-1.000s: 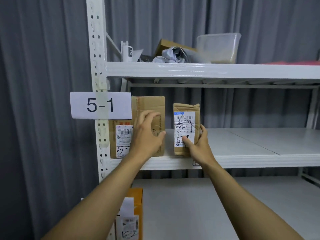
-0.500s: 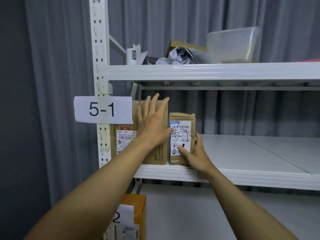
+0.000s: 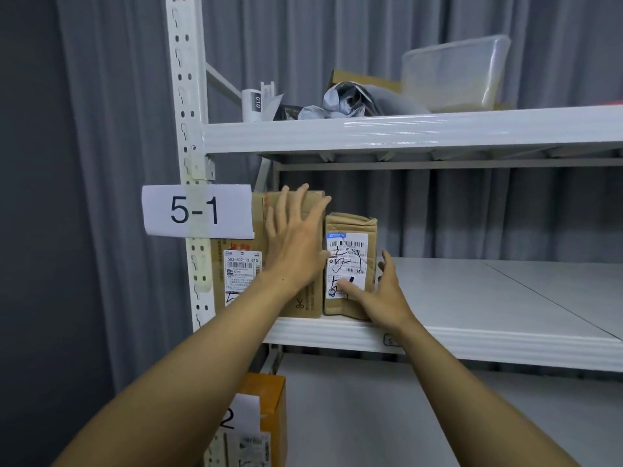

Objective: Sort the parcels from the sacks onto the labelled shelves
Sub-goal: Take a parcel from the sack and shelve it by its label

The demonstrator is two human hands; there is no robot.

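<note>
White metal rack against a grey pleated curtain (image 3: 118, 163), perforated upright post (image 3: 183, 96) at the rack's L edge w/ a taped paper sign "5-1" (image 3: 197, 210). Middle shelf (image 3: 472, 298) is flat white board w/ a seam running back across it. Two parcels stand upright at its L end, just beside each other: big brown parcel (image 3: 305, 303) next to the post, small brown parcel (image 3: 350, 227) on its R, both w/ labels facing out. Hands apart, one per parcel. L hand (image 3: 296, 244) lies flat on the big parcel's front, fingers straight and spread. R hand (image 3: 381, 294) is loose, thumb on the small parcel's label, fingers straight by its R side; can't tell if they touch. Top shelf (image 3: 404, 133) holds a clear plastic tub (image 3: 455, 75), crumpled grey bag (image 3: 350, 101) and white roll marked 010 (image 3: 252, 104). Lower shelf (image 3: 438, 416): orange box (image 3: 269, 399) at L
</note>
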